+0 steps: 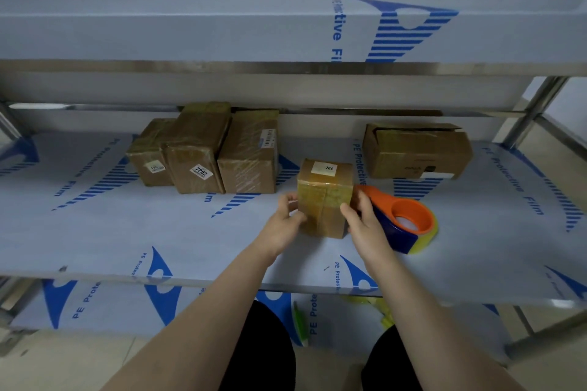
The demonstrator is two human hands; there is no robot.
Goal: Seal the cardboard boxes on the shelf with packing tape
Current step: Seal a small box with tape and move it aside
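A small cardboard box (324, 197) with a white "204" label stands on the middle shelf (158, 232), wrapped in yellowish tape. My left hand (286, 222) grips its left side and my right hand (362, 219) grips its right side. An orange and blue tape dispenser (403, 219) with a roll of clear yellow tape lies on the shelf just right of my right hand, touching or nearly touching the box.
Three taped boxes (203, 152) stand together at the back left. A larger box (416, 149) with a loose top flap sits at the back right. An upper shelf (222, 38) overhangs; a metal post (533, 111) rises at the right. A lower shelf holds yellow scraps (378, 305).
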